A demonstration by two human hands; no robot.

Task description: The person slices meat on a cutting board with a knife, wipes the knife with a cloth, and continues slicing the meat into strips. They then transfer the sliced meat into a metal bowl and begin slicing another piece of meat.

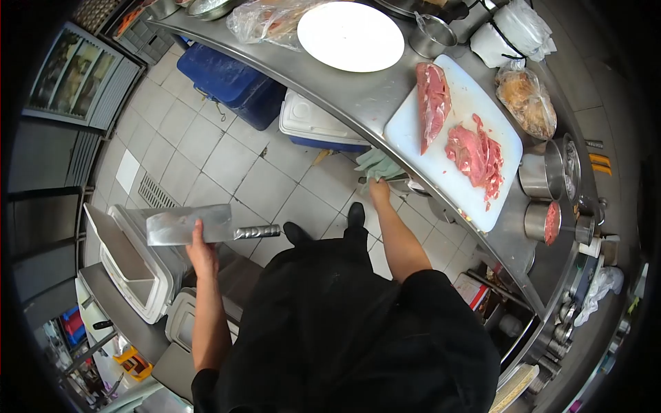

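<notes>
The left hand (201,249) is closed around the blade end of a big cleaver (189,226), held out flat over the floor and well away from the table (358,103), its metal handle pointing toward the body. The right hand (378,187) reaches down to a pale green cloth (378,164) hanging just under the table's edge; the fingers seem to be gathering it, though the hold itself is hard to make out.

Above the cloth, on the table, lies a white cutting board (447,162) with one whole piece of raw meat (432,102) and, beside it, a pile of slices (476,155). A white plate (350,36) stands further along, apart from the board.

This looks like a pause in the slicing, with the blade about to be wiped. Judging from that, the next move calls for bringing cloth and blade together, wiping away from the edge, then shifting the left hand's hold from the blade to the handle before cutting the whole piece.
</notes>
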